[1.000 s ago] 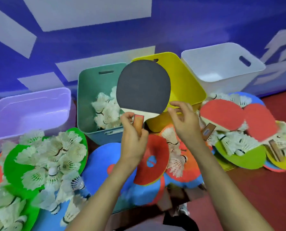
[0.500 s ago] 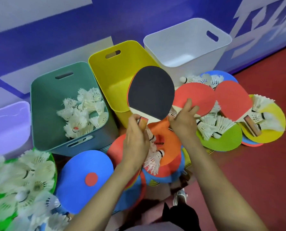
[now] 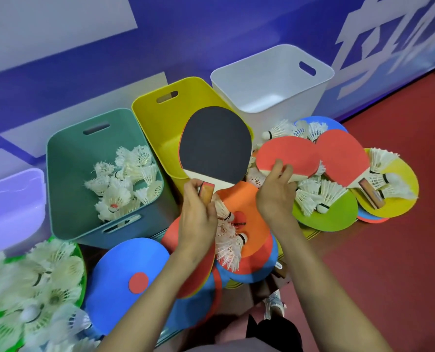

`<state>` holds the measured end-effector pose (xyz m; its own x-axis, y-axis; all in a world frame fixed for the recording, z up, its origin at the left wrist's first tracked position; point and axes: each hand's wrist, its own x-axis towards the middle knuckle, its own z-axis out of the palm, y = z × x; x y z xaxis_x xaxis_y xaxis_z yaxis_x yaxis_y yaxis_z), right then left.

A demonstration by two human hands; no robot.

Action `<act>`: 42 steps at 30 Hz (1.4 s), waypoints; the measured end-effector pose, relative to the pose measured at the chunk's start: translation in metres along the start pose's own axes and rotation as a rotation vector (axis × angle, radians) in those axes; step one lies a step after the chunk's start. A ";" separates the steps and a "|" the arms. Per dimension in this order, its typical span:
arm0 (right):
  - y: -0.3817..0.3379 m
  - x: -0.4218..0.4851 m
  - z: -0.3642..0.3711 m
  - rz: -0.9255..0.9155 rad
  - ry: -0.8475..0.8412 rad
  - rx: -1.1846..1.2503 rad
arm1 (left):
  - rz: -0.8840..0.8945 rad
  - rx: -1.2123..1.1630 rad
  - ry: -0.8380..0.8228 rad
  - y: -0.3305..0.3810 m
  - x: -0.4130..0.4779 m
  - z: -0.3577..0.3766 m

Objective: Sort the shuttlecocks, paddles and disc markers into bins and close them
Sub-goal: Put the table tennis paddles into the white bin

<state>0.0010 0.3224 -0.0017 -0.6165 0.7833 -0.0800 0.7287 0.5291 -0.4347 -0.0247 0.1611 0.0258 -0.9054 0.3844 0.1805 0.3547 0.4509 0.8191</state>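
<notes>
**Blue wall, bins lined up at its foot**

Left hand (image 3: 198,219) clamps the handle of the black paddle (image 3: 215,146), blade upright over the yellow bin (image 3: 160,123) at its near rim. Right hand (image 3: 275,196) is on the red paddle (image 3: 287,154), fingertips touching its neck; a full grip, I cannot tell. Red floor (image 3: 376,250) lies open on the right.

The purple bin (image 3: 10,204) is cut by the left edge; the shuttlecock pile (image 3: 33,288) below it is blurred.
</notes>
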 end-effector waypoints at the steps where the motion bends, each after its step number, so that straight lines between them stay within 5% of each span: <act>1: 0.000 -0.004 -0.002 -0.009 0.012 0.003 | -0.002 -0.007 -0.003 0.001 0.000 -0.001; 19: 0.014 -0.015 -0.041 -0.287 0.280 0.228 | -0.067 -0.080 0.021 0.022 0.029 0.001; 36: 0.054 0.172 -0.110 -0.558 0.040 0.544 | -0.288 -0.040 0.239 0.092 0.132 0.097; 42: 0.022 0.290 -0.129 -0.680 -0.185 0.239 | -0.344 0.173 0.170 0.094 0.213 0.091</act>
<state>-0.1237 0.6035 0.0813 -0.9638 0.2293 0.1360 0.0966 0.7760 -0.6233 -0.1630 0.3586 0.0920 -0.9984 0.0559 0.0111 0.0454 0.6637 0.7466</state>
